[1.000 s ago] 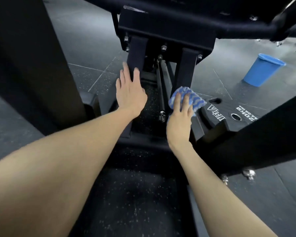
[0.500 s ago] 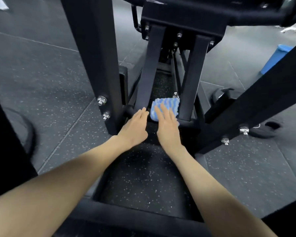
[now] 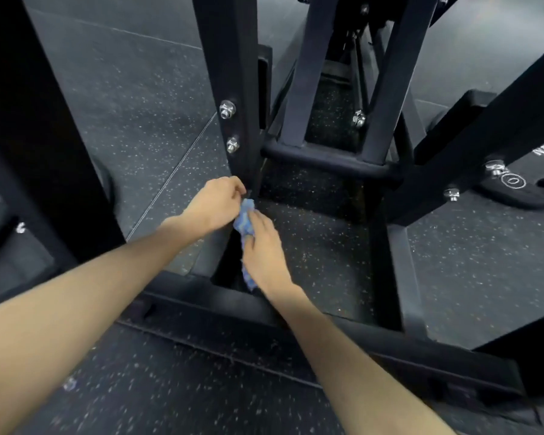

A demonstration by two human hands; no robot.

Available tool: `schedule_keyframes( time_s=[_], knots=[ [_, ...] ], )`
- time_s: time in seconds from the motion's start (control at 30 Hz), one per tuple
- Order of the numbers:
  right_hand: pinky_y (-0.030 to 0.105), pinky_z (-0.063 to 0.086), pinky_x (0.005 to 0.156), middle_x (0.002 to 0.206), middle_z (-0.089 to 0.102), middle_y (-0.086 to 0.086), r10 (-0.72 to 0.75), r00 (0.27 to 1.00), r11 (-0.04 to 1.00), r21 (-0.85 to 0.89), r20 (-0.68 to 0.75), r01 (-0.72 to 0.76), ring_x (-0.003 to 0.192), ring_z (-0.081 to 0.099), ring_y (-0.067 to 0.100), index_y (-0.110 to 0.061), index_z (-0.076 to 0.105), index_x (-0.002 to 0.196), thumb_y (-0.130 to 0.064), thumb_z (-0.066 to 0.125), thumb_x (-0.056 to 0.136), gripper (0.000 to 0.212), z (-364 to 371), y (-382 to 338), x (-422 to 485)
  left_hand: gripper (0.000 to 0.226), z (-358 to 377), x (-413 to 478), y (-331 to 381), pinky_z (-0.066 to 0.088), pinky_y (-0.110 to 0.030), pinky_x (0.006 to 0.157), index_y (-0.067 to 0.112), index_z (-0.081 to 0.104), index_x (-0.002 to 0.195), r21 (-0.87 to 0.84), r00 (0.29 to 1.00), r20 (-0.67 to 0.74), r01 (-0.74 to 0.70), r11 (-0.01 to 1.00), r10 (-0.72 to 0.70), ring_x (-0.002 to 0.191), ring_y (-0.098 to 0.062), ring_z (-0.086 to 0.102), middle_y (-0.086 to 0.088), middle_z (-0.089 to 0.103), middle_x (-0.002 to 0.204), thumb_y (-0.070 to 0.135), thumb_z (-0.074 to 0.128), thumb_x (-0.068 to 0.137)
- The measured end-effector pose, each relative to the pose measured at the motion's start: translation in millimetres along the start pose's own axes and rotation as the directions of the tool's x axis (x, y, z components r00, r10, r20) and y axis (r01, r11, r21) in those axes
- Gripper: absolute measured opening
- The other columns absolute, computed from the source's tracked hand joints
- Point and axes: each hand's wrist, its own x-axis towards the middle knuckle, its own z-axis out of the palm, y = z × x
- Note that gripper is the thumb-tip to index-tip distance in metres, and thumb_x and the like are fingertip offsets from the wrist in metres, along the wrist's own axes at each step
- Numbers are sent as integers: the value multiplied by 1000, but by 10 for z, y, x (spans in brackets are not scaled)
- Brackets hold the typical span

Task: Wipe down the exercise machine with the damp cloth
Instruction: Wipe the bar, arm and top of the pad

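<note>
Both hands meet low beside the base of the black exercise machine (image 3: 233,73) upright: the left hand (image 3: 215,204) pinches the top of the blue damp cloth (image 3: 245,221) with curled fingers, the right hand (image 3: 263,249) grips its lower length, the cloth bunched between them above the speckled floor (image 3: 132,98)

No text can be read with certainty. At the right edge of the frame a black weight plate (image 3: 522,188) lies on the floor, bearing white markings: a double ring printed beside its centre and, above it, a few white strokes near the frame edge that look like letters but are cut off and too blurred to make out. The black exercise machine (image 3: 233,73) shows no label or number.
</note>
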Motion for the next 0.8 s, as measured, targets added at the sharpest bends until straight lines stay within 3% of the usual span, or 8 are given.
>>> schedule_keyframes(
  time_s=[0.13, 0.23, 0.3, 0.37, 0.47, 0.57, 0.7, 0.8],
  knots=[
    [46, 36, 104, 143, 41, 14, -234, 964, 958, -136, 129, 251, 133, 35, 32, -3, 44, 136, -2, 41, 86, 50, 345, -55, 184, 34, -152, -77, -237, 38, -28, 94, 5, 63, 111, -24, 991, -45, 122, 992, -123, 114, -27, 54, -13, 62, 120, 1, 36, 91],
    [42, 28, 110, 151, 31, 14, -163, 976, 941, -275, 146, 199, 139, 26, 30, -5, 38, 141, 6, 36, 88, 55, 284, 7, 529, 36, -241, -134, -295, 37, -25, 89, 6, 63, 112, -16, 988, -58, 143, 990, -144, 112, -27, 54, -12, 62, 120, 1, 35, 91],
    [40, 35, 103, 148, 35, 9, -48, 984, 943, -317, 172, 101, 136, 30, 27, -9, 42, 139, 9, 39, 87, 55, 212, -92, 657, 36, -296, -178, -315, 37, -24, 87, 7, 62, 115, -20, 984, -84, 157, 987, -158, 111, -26, 54, -11, 61, 121, 3, 34, 92],
    [39, 41, 88, 130, 51, 8, -42, 977, 896, -425, 208, 129, 123, 45, 27, -13, 56, 123, 5, 44, 85, 44, 187, -330, 484, 36, -327, -220, -311, 36, -24, 87, 6, 62, 116, -38, 980, -107, 166, 985, -169, 111, -26, 53, -11, 61, 120, 5, 34, 94],
    [33, 39, 78, 108, 61, 2, -309, 911, 736, -537, 275, 412, 100, 54, 26, -19, 63, 112, -6, 60, 76, 38, 372, -574, -248, 33, -339, -270, -273, 35, -28, 90, 4, 60, 116, -21, 987, -92, 133, 991, -134, 112, -30, 53, -15, 61, 119, 11, 33, 98],
    [30, 35, 59, 88, 62, 0, -391, 908, 752, -518, 149, 409, 68, 52, 25, -14, 67, 106, -5, 64, 63, 44, 475, -542, -646, 33, -246, -344, -206, 35, -31, 92, 1, 58, 117, 7, 996, -25, 86, 996, -86, 114, -32, 52, -17, 60, 120, 14, 33, 99],
    [34, 35, 65, 108, 59, -1, -389, 914, 676, -640, 112, 366, 71, 49, 24, -16, 56, 125, -20, 58, 80, 45, 85, -287, -968, 30, -28, -436, -45, 34, -32, 92, 1, 59, 112, 8, 999, -1, 34, 999, -34, 112, -34, 52, -20, 59, 117, 14, 36, 99],
    [38, 38, 75, 126, 56, -4, -347, 936, 698, -648, 67, 305, 87, 54, 25, -19, 51, 134, -31, 44, 93, 44, -284, 110, -1268, 29, 101, -481, 58, 33, -32, 95, 2, 58, 113, 5, 999, 36, -17, 1000, 17, 112, -32, 51, -18, 56, 117, 14, 36, 99]
  ],
)
